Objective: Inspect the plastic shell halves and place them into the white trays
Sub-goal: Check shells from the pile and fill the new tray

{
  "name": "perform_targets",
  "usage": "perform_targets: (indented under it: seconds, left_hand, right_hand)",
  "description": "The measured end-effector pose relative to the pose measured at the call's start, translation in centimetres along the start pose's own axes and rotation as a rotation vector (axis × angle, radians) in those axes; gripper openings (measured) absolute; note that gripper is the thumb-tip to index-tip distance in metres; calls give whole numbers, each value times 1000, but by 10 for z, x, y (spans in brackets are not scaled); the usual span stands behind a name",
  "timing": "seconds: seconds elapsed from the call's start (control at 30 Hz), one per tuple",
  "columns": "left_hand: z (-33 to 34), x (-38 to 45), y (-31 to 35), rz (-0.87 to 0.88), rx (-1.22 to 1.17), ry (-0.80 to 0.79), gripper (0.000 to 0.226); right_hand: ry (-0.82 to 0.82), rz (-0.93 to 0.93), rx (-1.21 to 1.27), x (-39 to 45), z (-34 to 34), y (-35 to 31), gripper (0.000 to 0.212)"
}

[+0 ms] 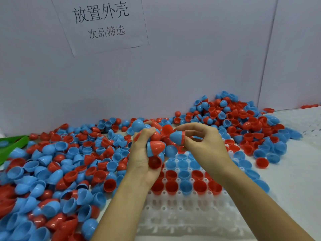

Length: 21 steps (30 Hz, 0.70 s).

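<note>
A worker sorts red and blue plastic shells over a white tray.

Seen from the head camera, the left hand (145, 154) is curled around a fistful of shells (155, 146), while the right hand (202, 141) pinches a blue shell with a red rim (177, 137) between thumb and fingertips. Both hover above the white tray (175, 209), whose far rows hold shells open side up. A loose pile of shells (57, 171) spreads left and far right. A paper sign (102, 23) hangs on the far wall.
</note>
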<state>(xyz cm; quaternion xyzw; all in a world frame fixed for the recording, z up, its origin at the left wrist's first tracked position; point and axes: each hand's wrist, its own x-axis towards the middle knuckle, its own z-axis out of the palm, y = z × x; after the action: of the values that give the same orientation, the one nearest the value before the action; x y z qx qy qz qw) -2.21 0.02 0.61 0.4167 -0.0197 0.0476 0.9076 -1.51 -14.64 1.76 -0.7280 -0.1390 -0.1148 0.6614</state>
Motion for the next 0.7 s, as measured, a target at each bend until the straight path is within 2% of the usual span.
perform_targets:
  seconds: [0.13, 0.23, 0.37, 0.47, 0.7]
  left_hand:
    - [-1, 0, 0, -6, -41, 8, 8]
    - [-1, 0, 0, -16, -60, 25, 12]
    - [0, 1, 1, -20, -67, 41, 10]
    - [-2, 1, 2, -42, -52, 80, 22]
    - [-6, 4, 6, -68, -89, 127, 23]
  right_hand:
    - [-8, 57, 93, 1, 0, 0, 14]
    - [-17, 50, 114, 1, -1, 0, 14]
    - [-59, 74, 136, 2, -4, 2, 31]
    - [-110, 106, 148, 4, -8, 3, 44]
    - [-141, 150, 138, 5, -13, 6, 46]
